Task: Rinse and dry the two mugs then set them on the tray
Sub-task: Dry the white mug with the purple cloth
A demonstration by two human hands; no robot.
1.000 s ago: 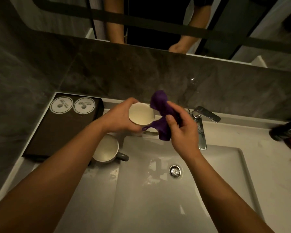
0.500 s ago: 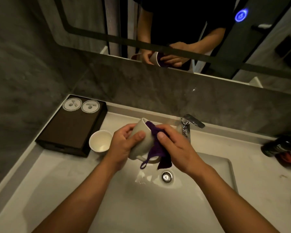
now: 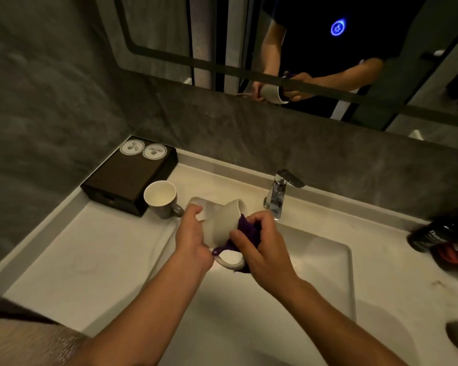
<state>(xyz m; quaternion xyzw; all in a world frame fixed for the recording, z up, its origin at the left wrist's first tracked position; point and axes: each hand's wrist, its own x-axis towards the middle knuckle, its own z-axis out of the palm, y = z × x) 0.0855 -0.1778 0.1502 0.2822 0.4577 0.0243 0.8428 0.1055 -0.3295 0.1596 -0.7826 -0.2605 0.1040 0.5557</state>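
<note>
My left hand (image 3: 192,237) grips a pale grey mug (image 3: 222,225) over the sink, tipped on its side with the mouth toward the right and the handle at the bottom. My right hand (image 3: 262,249) holds a purple cloth (image 3: 246,228) pushed into the mug's mouth, with a loop of cloth hanging by the handle. A second mug (image 3: 161,198), upright with a cream inside, stands on the counter beside the dark tray (image 3: 127,178) at the back left.
Two round white coasters (image 3: 143,150) lie on the tray's far end. The chrome tap (image 3: 280,192) stands behind the white sink basin (image 3: 328,273). Dark bottles (image 3: 439,239) lie at the right counter edge. A mirror above reflects me.
The mug has been turned from mouth-up to lying on its side, and the cloth now sits inside its mouth. The camera has tilted up and back, showing more of the mirror.
</note>
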